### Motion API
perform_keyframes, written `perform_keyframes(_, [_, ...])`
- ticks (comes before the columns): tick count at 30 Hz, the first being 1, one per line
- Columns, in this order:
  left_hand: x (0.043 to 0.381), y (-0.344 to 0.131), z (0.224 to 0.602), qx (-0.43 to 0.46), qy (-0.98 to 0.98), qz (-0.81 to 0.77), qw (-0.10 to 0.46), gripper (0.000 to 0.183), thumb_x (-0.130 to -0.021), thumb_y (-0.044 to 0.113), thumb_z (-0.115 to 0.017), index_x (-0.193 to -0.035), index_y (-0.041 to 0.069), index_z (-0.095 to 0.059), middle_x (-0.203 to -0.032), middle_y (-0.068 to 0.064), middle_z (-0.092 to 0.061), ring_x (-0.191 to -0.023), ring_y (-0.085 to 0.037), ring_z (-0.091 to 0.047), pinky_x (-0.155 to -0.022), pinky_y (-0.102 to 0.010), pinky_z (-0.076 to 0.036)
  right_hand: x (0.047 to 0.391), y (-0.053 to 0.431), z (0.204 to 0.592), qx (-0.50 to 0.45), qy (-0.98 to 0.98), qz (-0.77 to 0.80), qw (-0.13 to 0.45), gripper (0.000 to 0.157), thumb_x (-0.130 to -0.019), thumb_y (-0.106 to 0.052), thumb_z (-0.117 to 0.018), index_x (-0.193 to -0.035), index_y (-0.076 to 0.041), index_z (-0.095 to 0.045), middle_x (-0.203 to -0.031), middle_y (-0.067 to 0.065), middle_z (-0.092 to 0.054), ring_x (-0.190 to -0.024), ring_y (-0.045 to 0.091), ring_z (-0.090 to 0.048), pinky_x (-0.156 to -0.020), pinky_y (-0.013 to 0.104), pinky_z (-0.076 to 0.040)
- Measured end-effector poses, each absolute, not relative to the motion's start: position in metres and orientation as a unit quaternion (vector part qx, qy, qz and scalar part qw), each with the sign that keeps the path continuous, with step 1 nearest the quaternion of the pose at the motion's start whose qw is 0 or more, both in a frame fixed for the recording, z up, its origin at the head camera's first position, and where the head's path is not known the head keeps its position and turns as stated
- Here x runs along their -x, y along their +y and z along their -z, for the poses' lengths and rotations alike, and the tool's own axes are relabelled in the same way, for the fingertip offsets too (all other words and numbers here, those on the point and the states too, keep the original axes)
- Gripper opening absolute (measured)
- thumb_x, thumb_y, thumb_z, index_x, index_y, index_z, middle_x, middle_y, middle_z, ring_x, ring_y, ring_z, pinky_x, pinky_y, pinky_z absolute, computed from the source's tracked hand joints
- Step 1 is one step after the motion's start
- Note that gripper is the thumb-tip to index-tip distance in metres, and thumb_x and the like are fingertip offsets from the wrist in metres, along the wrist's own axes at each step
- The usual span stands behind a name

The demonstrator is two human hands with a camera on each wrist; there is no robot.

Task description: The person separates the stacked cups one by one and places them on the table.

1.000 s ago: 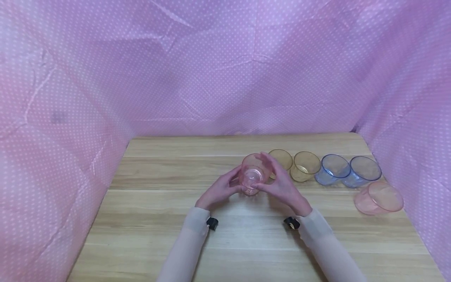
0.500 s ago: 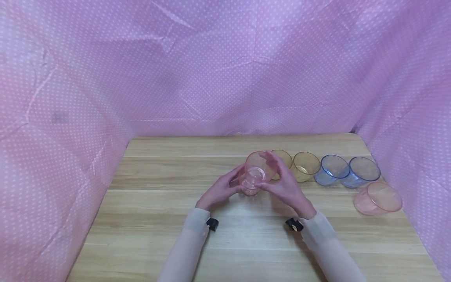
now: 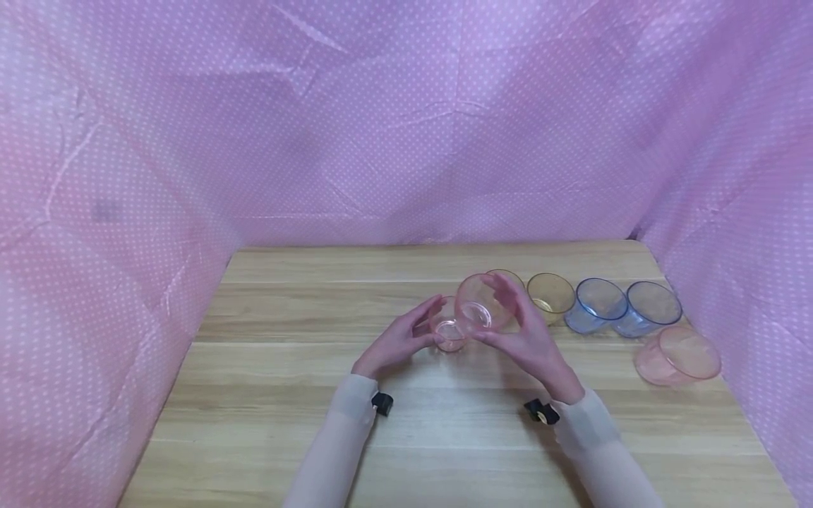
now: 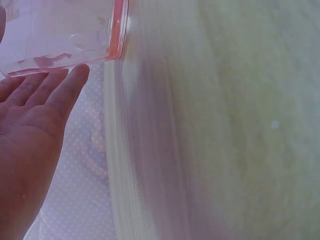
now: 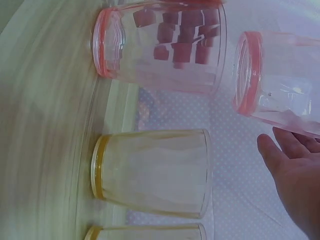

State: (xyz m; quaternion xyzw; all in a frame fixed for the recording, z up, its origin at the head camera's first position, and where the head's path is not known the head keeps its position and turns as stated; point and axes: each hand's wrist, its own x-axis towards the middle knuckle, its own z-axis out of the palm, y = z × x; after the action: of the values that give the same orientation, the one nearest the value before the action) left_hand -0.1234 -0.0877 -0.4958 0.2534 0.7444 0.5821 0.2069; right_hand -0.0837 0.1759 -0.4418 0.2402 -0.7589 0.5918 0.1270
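Observation:
A pink clear cup (image 3: 449, 343) stands on the table, and my left hand (image 3: 399, 341) curls its thumb and fingers round it. My right hand (image 3: 528, 340) grips a second pink clear cup (image 3: 476, 300) by its side. That cup is raised, slightly to the right of the standing one. In the right wrist view, the raised pink cup (image 5: 287, 75) is apart from the standing pink cup (image 5: 165, 47), its base clear of the table. Fingers look broken into patches through the standing cup's wall. In the left wrist view, the fingers (image 4: 60, 92) lie along the pink cup (image 4: 65, 37).
Two yellow cups (image 3: 550, 296) stand in a row right of the hands, one partly hidden behind the raised cup. Two blue cups (image 3: 597, 307) continue the row. Another pink cup (image 3: 676, 356) stands near the right edge of the wooden table (image 3: 286, 395). Pink dotted cloth (image 3: 381, 141) surrounds the table.
The right hand has carried one pink cup up and to the right, out of the other pink cup. The left hand has stayed round the standing cup.

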Motion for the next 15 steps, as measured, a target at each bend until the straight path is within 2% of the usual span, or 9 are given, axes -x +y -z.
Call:
perform_keyframes(5, [0.123, -0.088, 0.497, -0.253, 0.746, -0.58, 0.207, 0.081, -0.1, 0.015, -0.07, -0.166, 0.015, -0.024, -0.167, -0.009, -0.033, -0.147, -0.035, -0.041, -0.118, -0.037, -0.041, 0.079, 0.183, 0.44, -0.223, -0.76, -0.598, 0.121, 0.101, -0.067, 0.016, -0.089, -0.154, -0.001, -0.04, -0.149, 0.021, -0.053, -0.137, 0.013, -0.052, -0.117, 0.021, -0.039])
perform_keyframes(11, [0.122, -0.087, 0.496, -0.253, 0.74, -0.588, 0.205, 0.08, -0.1, 0.014, -0.069, -0.166, 0.013, -0.023, -0.167, -0.009, -0.032, -0.147, -0.035, -0.04, -0.119, -0.038, -0.039, 0.071, 0.192, 0.438, -0.202, -0.779, -0.581, 0.123, 0.104, -0.068, 0.015, -0.089, -0.156, -0.001, -0.037, -0.151, 0.02, -0.052, -0.136, 0.006, -0.051, -0.116, 0.018, -0.038])
perform_keyframes(15, [0.122, -0.087, 0.495, -0.25, 0.743, -0.586, 0.205, 0.08, -0.1, 0.017, -0.07, -0.166, 0.014, -0.024, -0.167, -0.007, -0.032, -0.147, -0.034, -0.041, -0.119, -0.037, -0.04, 0.069, 0.199, 0.437, -0.199, -0.779, -0.579, 0.132, 0.104, -0.068, 0.015, -0.088, -0.157, -0.001, -0.037, -0.151, 0.02, -0.052, -0.136, 0.013, -0.052, -0.116, 0.018, -0.038])
